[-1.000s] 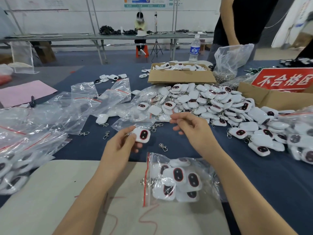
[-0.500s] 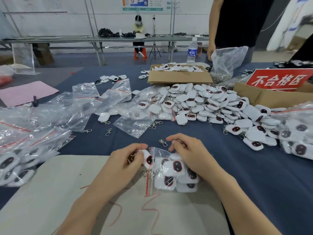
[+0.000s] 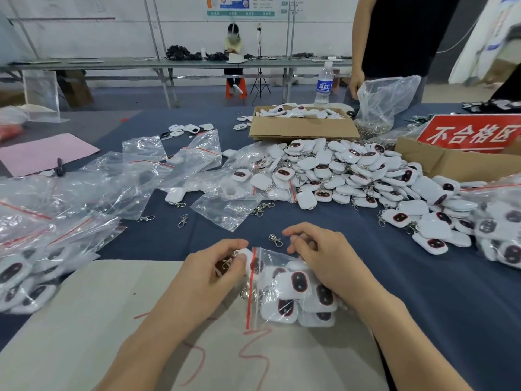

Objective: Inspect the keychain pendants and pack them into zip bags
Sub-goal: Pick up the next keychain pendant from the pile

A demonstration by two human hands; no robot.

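Observation:
A clear zip bag [image 3: 293, 292] with a red strip lies on the beige board [image 3: 84, 320], holding several white pendants with dark red-rimmed faces. My left hand [image 3: 208, 275] pinches one white pendant [image 3: 244, 256] at the bag's red-strip mouth. My right hand [image 3: 318, 258] grips the upper edge of the bag, fingers curled. A loose metal clasp [image 3: 275, 240] lies just beyond the hands. A big heap of loose pendants [image 3: 352, 173] covers the blue cloth ahead and to the right.
Empty and filled zip bags [image 3: 70, 198] spread on the left. A cardboard box [image 3: 301, 125] of pendants, a box with a red sign [image 3: 468, 136], a water bottle [image 3: 324, 83] and a person [image 3: 400, 38] standing by a plastic bag are at the far side.
My left hand carried the pendant from above the cloth down to the bag's mouth. My right hand came back from the heap and took hold of the bag.

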